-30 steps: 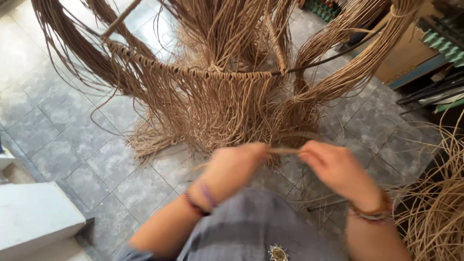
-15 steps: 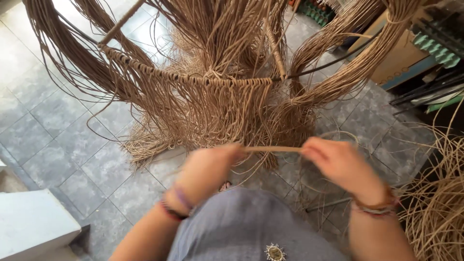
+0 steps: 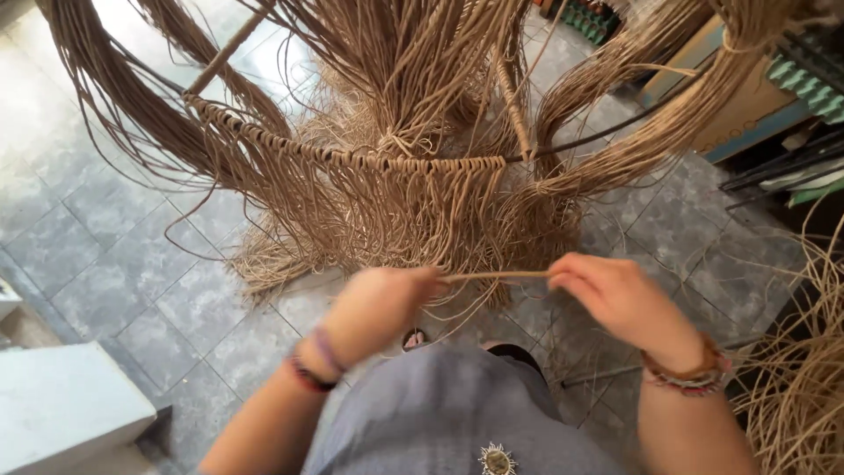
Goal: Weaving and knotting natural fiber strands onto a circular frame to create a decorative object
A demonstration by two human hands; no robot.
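- Grey mottled floor tiles (image 3: pixel 114 264), pale grout lines between.
- Loose tan fibre ends (image 3: pixel 281 259) pooled on the tiles.
- White block (image 3: pixel 61 409) resting at lower left.
- Straw-coloured strand heap (image 3: pixel 796 396) at right edge.

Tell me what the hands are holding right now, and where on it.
A tan cord strand, stretched between both hands: left hand pinches one end, right hand pinches the other.

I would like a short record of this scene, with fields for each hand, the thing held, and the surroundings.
left hand: closed on one end of the strand
right hand: pinches the other end
strand: tan, stretched level between both hands
frame: bar wrapped in knotted cords, many hanging loose
floor: grey tiles
right side: loose fibre pile
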